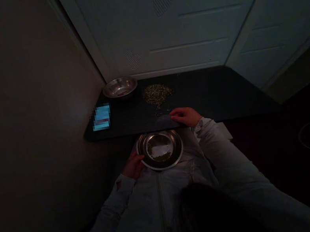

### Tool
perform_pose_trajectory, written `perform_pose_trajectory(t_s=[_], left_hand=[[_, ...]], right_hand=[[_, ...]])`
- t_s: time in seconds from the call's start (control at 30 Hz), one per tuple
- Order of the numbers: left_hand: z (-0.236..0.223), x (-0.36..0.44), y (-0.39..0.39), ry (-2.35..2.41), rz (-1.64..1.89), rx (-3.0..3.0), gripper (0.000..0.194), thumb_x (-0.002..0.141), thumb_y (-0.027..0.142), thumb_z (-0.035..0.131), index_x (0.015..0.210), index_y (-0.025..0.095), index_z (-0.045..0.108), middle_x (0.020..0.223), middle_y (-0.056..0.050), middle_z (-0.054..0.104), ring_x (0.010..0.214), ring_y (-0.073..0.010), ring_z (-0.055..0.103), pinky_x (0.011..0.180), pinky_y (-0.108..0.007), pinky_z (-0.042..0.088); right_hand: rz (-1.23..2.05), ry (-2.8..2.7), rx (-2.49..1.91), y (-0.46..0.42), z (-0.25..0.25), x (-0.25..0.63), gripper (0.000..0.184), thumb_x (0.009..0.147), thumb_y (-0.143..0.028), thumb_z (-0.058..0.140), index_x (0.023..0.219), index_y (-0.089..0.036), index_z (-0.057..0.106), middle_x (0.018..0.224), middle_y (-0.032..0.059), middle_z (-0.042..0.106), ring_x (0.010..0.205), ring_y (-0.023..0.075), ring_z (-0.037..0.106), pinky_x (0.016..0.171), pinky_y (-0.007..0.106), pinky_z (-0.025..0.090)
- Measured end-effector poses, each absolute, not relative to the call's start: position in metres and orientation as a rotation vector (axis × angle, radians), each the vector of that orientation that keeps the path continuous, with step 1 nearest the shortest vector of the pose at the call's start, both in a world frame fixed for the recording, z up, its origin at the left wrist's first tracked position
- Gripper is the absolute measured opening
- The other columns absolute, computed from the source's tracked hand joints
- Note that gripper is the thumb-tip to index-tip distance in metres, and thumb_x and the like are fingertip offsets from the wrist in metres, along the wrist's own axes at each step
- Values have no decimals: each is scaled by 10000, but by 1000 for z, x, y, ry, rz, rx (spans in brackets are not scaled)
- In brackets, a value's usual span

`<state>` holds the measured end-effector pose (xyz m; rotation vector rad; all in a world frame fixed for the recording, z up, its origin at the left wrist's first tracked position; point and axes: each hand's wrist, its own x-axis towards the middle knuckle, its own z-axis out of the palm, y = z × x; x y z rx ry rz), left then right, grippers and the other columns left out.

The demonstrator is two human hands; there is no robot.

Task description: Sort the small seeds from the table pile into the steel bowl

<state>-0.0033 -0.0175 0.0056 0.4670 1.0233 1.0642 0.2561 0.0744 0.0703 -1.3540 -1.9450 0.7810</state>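
A black, rounded shape (211,214) too dim to make out sits closest, overlapping the pale jacket (148,213) of the person seated here. On the lap, the steel basin (162,167) sits tight against the front of the dark table (214,95); its far rim meets the table's edge from where I'm looking, though whether they touch I can't tell. A thin band of greenish grains (162,157) lies inside, along the near side of the bottom. The left hand (133,164) grips that basin by its left side, thumb at the rim. The right hand (185,116) is at the table's front edge, fingers curled, a few loose bits just beyond them; I can't tell if anything is pinched there. Past those bits the grain pile (157,93) spreads, narrowing to a point towards the person. The left end is the cramped one: a second bowl (120,88) takes up the back corner, and a lit phone (101,117) lies near the slanting side edge, with the wall (37,112) close by. Behind, the white panelled door (187,26) rises at the rear edge. Elbow room is to the right, where the tabletop runs broadly on from the pile to its slanted far end.
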Motion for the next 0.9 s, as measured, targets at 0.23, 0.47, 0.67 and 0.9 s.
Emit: perform_pose_trajectory(t_s=[0.23,0.47,0.67,0.9], left_hand=[[7,-3,-18,1010,1070,470,368,507,43,630,861,142,625,771,-22,683,758,-179,627,660,-259,479],[7,-3,-18,1047,1059,469,356,521,50,630,866,139,627,727,-19,672,706,-174,618,636,-263,473],[9,-2,-18,1034,1064,471,366,519,52,625,872,145,627,778,-27,679,744,-180,622,627,-252,472],[6,-3,-18,1027,1068,464,352,522,50,624,860,147,627,781,-27,685,763,-183,625,670,-266,477]], right_hand=[[945,-1854,-1273,76,69,257,259,668,-373,571,836,-190,643,596,-13,610,594,125,557,597,245,409],[771,-1378,-1313,85,63,265,262,672,-383,532,809,-166,588,572,-22,560,561,113,518,577,248,405],[644,-1448,-1417,85,62,263,225,676,-354,519,783,-172,596,613,-12,565,585,117,509,602,263,401],[690,-1541,-1417,81,66,259,226,674,-342,526,801,-173,609,614,-6,569,583,123,505,590,265,393]])
